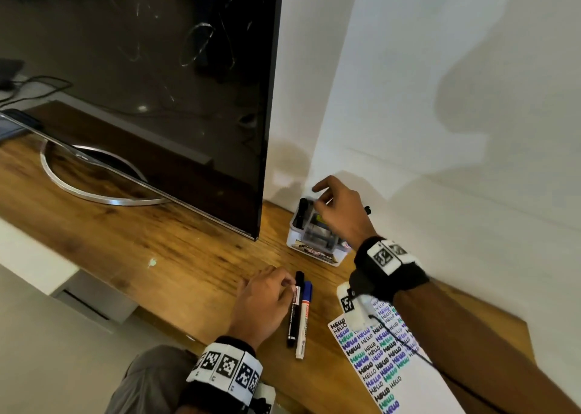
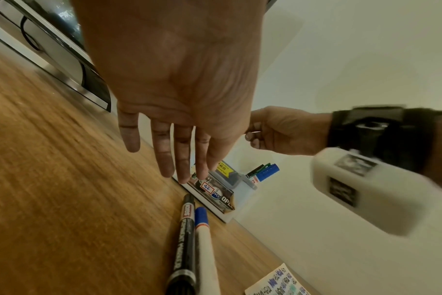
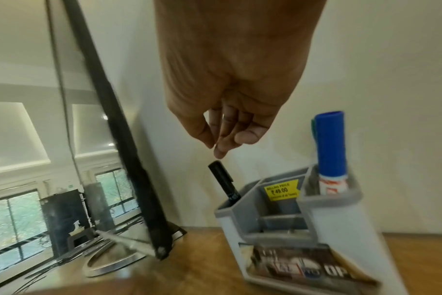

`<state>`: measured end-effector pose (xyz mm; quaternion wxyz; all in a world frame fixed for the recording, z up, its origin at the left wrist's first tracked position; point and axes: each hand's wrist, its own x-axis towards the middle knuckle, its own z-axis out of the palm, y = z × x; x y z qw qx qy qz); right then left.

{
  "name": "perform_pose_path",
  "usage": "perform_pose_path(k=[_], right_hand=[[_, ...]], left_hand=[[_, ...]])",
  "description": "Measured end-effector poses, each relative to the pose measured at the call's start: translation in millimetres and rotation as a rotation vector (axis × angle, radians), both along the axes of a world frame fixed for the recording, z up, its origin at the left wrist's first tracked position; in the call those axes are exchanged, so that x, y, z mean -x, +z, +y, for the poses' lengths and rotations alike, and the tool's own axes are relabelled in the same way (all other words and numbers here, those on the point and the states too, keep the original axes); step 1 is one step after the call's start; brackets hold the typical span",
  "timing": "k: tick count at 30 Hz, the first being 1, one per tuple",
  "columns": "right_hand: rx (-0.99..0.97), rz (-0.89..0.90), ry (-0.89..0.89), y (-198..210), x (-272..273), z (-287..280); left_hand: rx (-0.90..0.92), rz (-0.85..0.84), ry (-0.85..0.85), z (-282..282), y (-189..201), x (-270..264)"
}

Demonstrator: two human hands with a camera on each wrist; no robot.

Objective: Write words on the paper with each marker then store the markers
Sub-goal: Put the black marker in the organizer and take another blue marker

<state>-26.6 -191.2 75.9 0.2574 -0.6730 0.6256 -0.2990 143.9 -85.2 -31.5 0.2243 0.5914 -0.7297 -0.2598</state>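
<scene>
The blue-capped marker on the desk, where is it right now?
In the head view, the blue-capped marker lies beside the black marker, just right of the left hand.

We see the organizer (image 1: 317,240) hemmed at the tabletop's (image 1: 157,240) far edge between the monitor (image 1: 141,67) and the wall (image 1: 440,99); bare wood lies open before it, save two markers (image 1: 298,313) beside the paper (image 1: 408,382).
</scene>
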Motion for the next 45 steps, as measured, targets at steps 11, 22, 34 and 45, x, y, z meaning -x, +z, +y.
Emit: perform_pose_path(k=[11, 22, 34, 45], right_hand=[[-0.441, 0.185, -0.004, -87, 5, 122], [-0.53, 0.185, -0.094, -93, -10, 126], [-0.476, 0.093, -0.035, -64, 29, 147], [-0.277, 0.049, 0.082, -46, 86, 228]], left_hand=[[-0.039, -0.106, -0.019, 9, -5, 6], [-0.052, -0.12, -0.049, 11, -9, 11], [-0.092, 0.208, -0.113, 19, 8, 16], [-0.34, 0.503, -0.417, 73, 28, 63]])
